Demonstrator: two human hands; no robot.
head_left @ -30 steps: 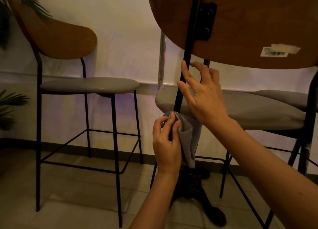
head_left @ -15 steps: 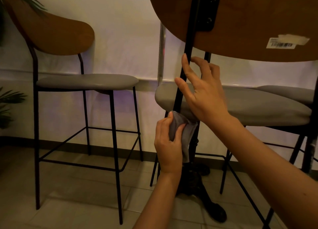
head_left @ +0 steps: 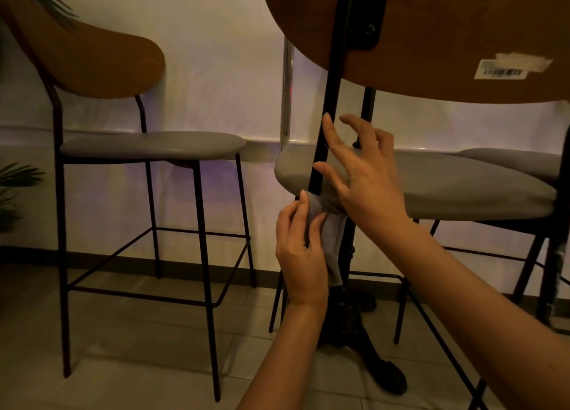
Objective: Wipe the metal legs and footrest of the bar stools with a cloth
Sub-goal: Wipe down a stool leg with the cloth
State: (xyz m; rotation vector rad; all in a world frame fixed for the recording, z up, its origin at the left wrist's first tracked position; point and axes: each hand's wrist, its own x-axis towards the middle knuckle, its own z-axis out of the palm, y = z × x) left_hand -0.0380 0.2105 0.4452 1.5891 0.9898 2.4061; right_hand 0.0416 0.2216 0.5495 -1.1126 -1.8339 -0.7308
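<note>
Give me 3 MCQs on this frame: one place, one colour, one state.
1. Where is the cloth?
A. on the floor
B. at the near stool's black post, just under the seat edge
C. draped over the left stool's seat

2. What colour are the stool seats?
A. grey
B. red
C. green

3. What is the right hand doing?
A. gripping the cloth
B. resting flat on the floor
C. open, fingers spread by the post

Answers:
1 B: the left hand holds the cloth at the post below the seat.
2 A: both padded seats look grey under brown wooden backs.
3 C: its fingers are spread and hold nothing; whether they touch the post is unclear.
</note>
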